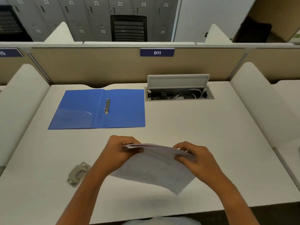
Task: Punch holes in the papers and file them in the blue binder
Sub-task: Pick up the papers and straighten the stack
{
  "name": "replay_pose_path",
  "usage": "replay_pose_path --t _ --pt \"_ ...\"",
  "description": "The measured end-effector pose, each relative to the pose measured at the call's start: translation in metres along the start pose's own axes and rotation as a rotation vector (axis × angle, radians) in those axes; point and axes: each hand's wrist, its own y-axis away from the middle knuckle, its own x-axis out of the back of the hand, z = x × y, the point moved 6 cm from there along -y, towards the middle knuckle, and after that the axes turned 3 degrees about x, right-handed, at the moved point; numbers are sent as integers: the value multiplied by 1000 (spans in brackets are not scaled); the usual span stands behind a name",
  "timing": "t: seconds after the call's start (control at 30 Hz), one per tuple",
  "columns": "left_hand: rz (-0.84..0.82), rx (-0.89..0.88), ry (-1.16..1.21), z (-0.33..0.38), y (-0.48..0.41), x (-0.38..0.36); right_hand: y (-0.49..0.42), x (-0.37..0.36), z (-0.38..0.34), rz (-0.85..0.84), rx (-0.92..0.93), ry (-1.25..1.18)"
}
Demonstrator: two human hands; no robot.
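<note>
My left hand (118, 148) and right hand (194, 158) pinch the papers (155, 169) over the desk (211, 127). If the sheets go in fanned, holes land crooked; punch (78, 174) waits left, blue binder (123, 109) open beyond.

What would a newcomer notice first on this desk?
Most striking are the left hand and right hand, which hold a stack of papers over the near middle of the white desk. Farther back on the left, the blue binder lies open and flat. A grey hole punch lies beside the left forearm.
</note>
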Motion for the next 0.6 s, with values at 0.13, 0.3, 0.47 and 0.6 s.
replay_pose_path --t 0.13,0.3,0.47,0.6 --pt "49 161 105 -26 11 4 37 31 32 379 -143 -319" --pt "95 272 463 -38 22 -16 59 -16 62 347 -397 -831" --pt "166 290 557 -47 29 -34 60 -31 70 440 -439 -789" --pt "141 331 530 -70 40 -55 56 -38 82 426 -418 -697"
